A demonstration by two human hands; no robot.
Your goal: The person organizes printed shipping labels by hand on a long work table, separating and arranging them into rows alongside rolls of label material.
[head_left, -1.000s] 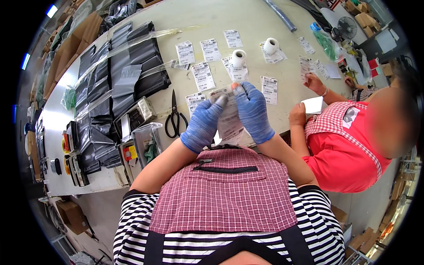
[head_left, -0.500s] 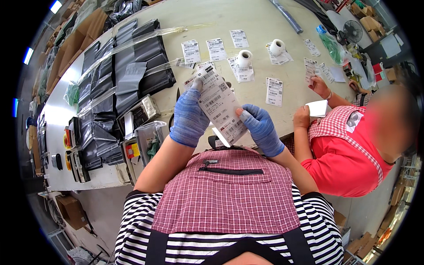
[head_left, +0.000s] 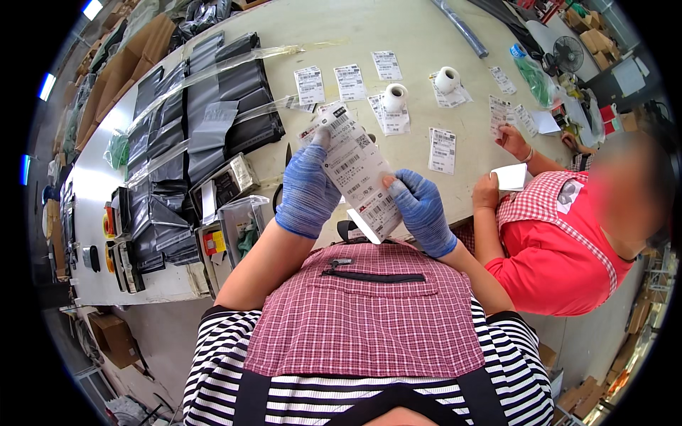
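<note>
A strip of white printed shipping labels (head_left: 356, 167) is held slantwise in front of my apron, its lower end curling over. My left hand (head_left: 310, 188), in a blue knit glove with the thumb tip bare, grips the upper left part, thumb on top. On the right edge, my right hand (head_left: 419, 209), gloved the same way, pinches the strip between thumb and fingers. More label layers show behind the upper end. Just beyond my hands, loose shipping labels (head_left: 310, 86) lie on the pale table (head_left: 334, 28). A white label roll (head_left: 394, 96) stands on some of them.
Black plastic mailing bags (head_left: 231, 92) lie in stacks at left, crossed by clear tape. A clear bin (head_left: 244, 220) and small boxes sit near the table's front edge. At right, a co-worker in a red shirt (head_left: 554, 263) holds labels. A second label roll (head_left: 447, 79) stands farther back.
The label strip has slid down a little between my hands, and more of its lower part with a red mark shows. Both hands keep their hold. The co-worker has barely moved.
</note>
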